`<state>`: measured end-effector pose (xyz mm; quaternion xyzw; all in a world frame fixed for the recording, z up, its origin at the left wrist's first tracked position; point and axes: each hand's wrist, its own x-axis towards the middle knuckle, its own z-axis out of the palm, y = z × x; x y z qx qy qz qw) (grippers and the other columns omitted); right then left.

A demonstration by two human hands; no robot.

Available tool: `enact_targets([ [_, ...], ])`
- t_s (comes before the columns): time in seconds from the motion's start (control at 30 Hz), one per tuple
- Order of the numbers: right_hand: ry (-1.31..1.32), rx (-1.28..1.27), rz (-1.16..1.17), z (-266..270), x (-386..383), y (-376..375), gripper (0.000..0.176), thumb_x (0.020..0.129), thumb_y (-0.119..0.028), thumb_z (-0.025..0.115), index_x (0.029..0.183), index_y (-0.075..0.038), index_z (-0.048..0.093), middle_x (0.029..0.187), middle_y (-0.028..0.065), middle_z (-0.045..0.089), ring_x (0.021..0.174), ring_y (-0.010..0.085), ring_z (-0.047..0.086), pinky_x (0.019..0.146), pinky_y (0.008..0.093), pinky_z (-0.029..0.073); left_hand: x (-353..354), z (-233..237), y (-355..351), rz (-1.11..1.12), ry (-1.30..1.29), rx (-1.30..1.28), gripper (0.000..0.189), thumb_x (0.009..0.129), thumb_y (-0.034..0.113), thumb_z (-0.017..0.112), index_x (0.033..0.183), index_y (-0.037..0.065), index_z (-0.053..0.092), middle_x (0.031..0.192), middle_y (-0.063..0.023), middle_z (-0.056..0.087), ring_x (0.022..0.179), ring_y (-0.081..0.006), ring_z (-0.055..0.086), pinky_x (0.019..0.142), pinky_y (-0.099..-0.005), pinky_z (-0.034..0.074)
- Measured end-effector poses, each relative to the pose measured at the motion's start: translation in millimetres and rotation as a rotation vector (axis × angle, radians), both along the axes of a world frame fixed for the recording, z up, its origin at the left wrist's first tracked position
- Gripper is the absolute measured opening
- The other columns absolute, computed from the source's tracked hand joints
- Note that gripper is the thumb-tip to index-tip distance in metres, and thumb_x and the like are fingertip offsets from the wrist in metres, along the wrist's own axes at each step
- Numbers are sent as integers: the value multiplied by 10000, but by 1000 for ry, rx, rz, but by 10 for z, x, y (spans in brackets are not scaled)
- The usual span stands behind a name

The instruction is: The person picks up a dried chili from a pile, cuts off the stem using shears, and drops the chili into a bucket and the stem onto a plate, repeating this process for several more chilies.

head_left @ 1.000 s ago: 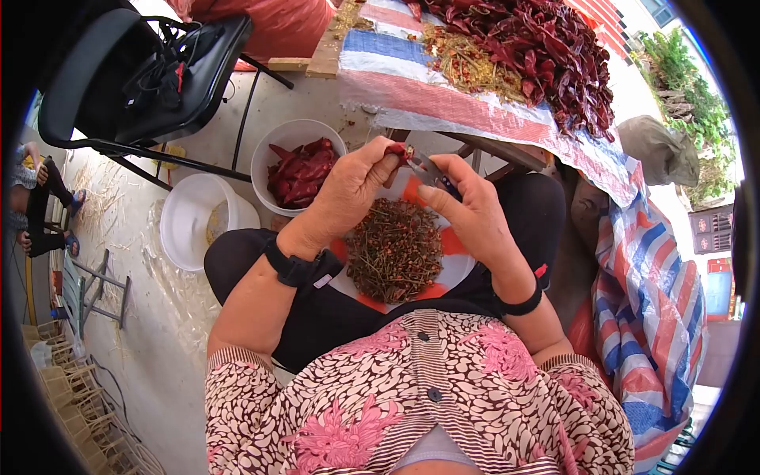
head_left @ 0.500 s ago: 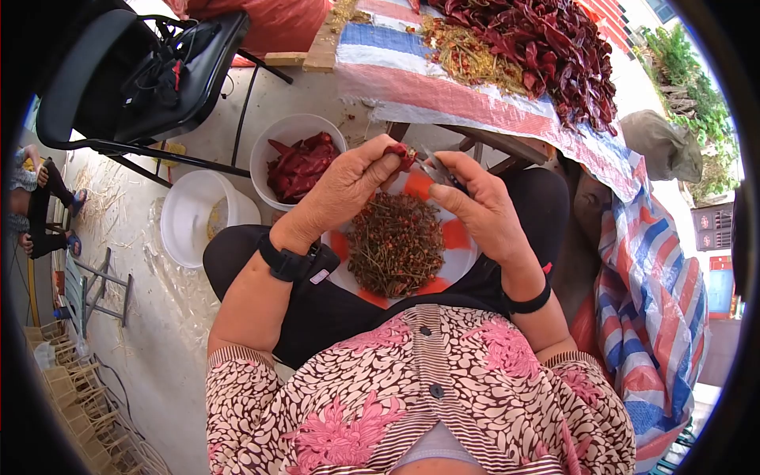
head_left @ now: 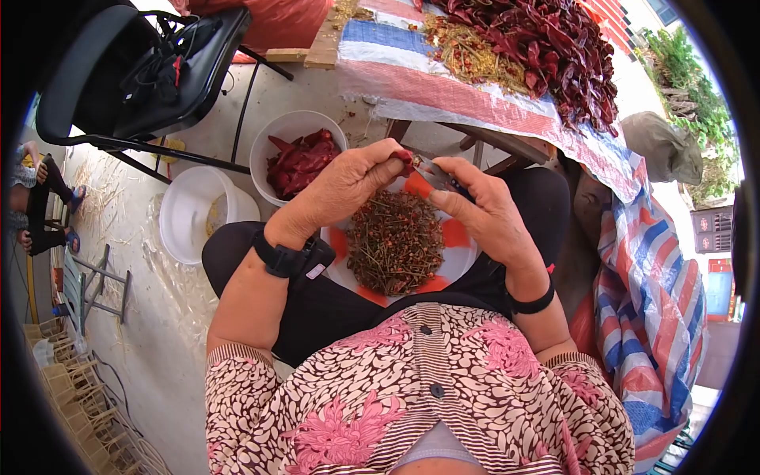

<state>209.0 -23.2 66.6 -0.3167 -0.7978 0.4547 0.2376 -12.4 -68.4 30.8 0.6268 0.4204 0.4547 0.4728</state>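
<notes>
left hand (head_left: 360, 180) pinches a red pepper (head_left: 408, 161) between thumb and fingers, held up over the bowl (head_left: 455, 233) in the lap. right hand (head_left: 484, 207) grips scissors (head_left: 431, 170), fingers and thumb closed round the dark handle; blades right at the pepper's end, can't tell if they're cutting in. bowl is white with orange-red patches, heaped with stems (head_left: 396, 245). beyond the left forearm, a white bucket (head_left: 259, 154) with red peppers (head_left: 301, 165) inside; second white bucket (head_left: 179, 218) just beside it. black chair (head_left: 170, 99) past the buckets. ahead, striped sheet (head_left: 459, 93) on a table, big pile of dark red peppers (head_left: 554, 59) on it.
</notes>
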Motion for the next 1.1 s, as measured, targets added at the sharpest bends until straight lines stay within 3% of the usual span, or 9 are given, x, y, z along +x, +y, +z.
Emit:
enact_targets([
  [0.27, -77, -41, 12, 84, 14, -27, 337, 885, -170, 642, 1167, 1, 574, 921, 118, 646, 827, 157, 598, 776, 300, 475, -6, -34, -10, -15, 75, 77, 197, 1003, 209, 500, 1057, 31, 567, 812, 8, 488, 749, -92, 442, 696, -245, 400],
  [0.57, -92, -62, 29, 82, -16, -50, 285, 891, -167, 622, 1123, -4, 588, 883, 127, 644, 803, 183, 607, 742, 313, 474, 34, -138, 15, 38, 235, 244, 150, 981, 161, 527, 1016, 22, 571, 800, -54, 505, 731, -145, 471, 687, -274, 422],
  [0.67, -208, 85, -27, -52, -6, -32, 293, 887, -165, 622, 1126, -1, 580, 876, 139, 640, 793, 206, 610, 736, 335, 475, 50, -221, 53, 55, 333, 321, 152, 982, 159, 525, 1013, 15, 562, 794, -71, 497, 726, -156, 476, 682, -279, 424],
  [0.77, -165, 143, -73, -129, -10, -81, 295, 919, -169, 598, 1163, -5, 566, 859, 101, 644, 786, 183, 615, 747, 321, 484, 114, -249, 33, 72, 219, 225, 166, 1000, 182, 498, 1037, 28, 548, 799, -51, 505, 726, -136, 471, 683, -272, 423],
  [0.83, 156, -377, -32, -91, -38, -161, 279, 945, -181, 576, 1169, -15, 563, 802, 62, 608, 681, 135, 580, 650, 274, 475, 151, -168, -29, 20, 95, 112, 184, 1013, 206, 476, 1053, 38, 540, 807, -32, 509, 729, -119, 465, 686, -262, 422],
  [0.9, 373, -732, 45, -110, -13, -163, 258, 968, -192, 551, 1165, -26, 559, 751, 23, 552, 583, 85, 515, 548, 224, 432, 171, -102, -53, -21, 22, 65, 201, 1022, 228, 457, 1066, 47, 535, 817, -15, 510, 736, -104, 460, 692, -253, 420],
  [0.97, 476, -924, 161, -220, 63, -103, 232, 988, -201, 522, 1150, -37, 554, 706, -16, 478, 492, 30, 419, 441, 171, 355, 182, -72, -60, -45, -4, 85, 219, 1029, 248, 441, 1077, 56, 534, 827, 1, 509, 748, -91, 456, 699, -244, 416],
  [1.07, 617, -1087, 150, -264, 37, -171, 212, 990, -206, 512, 1116, -40, 552, 666, -27, 397, 441, 10, 301, 371, 159, 246, 162, -99, -50, -60, 27, 63, 240, 1028, 258, 441, 1106, 53, 538, 839, 0, 512, 763, -91, 458, 711, -243, 415],
  [1.1, 643, -1112, 164, -271, 34, -172, 208, 992, -204, 505, 1114, -41, 550, 664, -27, 393, 442, 12, 306, 370, 158, 253, 165, -93, -52, -72, -25, 49, 247, 1028, 262, 442, 1117, 53, 538, 849, 1, 516, 770, -90, 459, 718, -242, 416],
])
